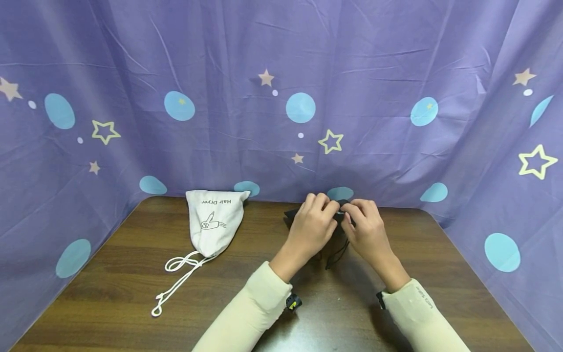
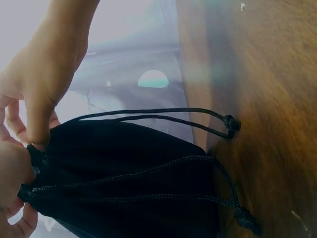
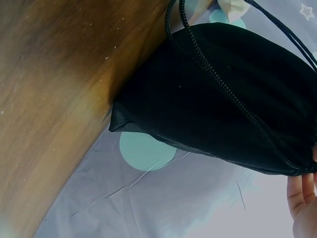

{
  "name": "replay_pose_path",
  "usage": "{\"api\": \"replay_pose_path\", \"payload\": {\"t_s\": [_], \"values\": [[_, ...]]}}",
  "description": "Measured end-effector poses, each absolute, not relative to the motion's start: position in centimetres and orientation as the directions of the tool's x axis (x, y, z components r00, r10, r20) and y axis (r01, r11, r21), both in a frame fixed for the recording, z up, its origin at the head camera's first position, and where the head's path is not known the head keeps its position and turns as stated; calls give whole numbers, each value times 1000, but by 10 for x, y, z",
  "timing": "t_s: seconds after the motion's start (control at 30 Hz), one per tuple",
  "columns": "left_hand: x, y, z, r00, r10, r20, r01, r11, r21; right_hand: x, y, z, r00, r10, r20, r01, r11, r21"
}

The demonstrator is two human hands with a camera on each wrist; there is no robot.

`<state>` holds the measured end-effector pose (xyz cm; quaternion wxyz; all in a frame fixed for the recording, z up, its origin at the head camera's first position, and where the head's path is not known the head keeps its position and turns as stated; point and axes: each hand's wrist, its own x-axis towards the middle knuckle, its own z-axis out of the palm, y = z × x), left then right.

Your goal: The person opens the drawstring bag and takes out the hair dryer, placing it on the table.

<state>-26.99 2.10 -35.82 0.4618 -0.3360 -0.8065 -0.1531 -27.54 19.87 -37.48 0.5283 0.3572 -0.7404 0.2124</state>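
A black drawstring pouch [image 3: 213, 99] hangs upright over the table, its bottom edge close to the wood. My left hand [image 1: 311, 222] and my right hand [image 1: 366, 224] pinch its gathered mouth from either side, fingers bent and close together. In the head view both hands cover most of the pouch. Black cords [image 2: 163, 163], knotted at their ends, trail down from the mouth along both sides of the fabric, as the left wrist view shows. What the pouch contains is hidden.
To the left on the brown wooden table [image 1: 132, 274] lies a white drawstring pouch [image 1: 215, 222] printed "Hair Dryer", its white cords [image 1: 180, 278] stretched toward the front. A purple curtain [image 1: 237, 137] with stars and dots surrounds the table's back and sides.
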Motion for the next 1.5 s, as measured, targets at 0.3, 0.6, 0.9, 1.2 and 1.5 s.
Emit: {"api": "replay_pose_path", "payload": {"t_s": [0.3, 0.6, 0.9, 1.2, 1.5], "values": [[-272, 18, -356, -387, 351, 853, 706, 708, 28, -276, 200, -375, -171, -326, 930, -752, 653, 91], [-272, 18, -360, -420, 323, 848, 715, 693, 90, -277, 199, -377, -145, -375, 915, -688, 703, 179], [-271, 16, -358, -402, 348, 847, 721, 690, 59, -275, 196, -379, -163, -399, 902, -685, 704, 188], [-270, 14, -357, -401, 355, 844, 704, 709, 36, -276, 196, -379, -158, -410, 899, -691, 696, 196], [-271, 14, -356, -397, 362, 843, 716, 697, 38, -278, 200, -380, -200, -453, 869, -705, 682, 194]]}}
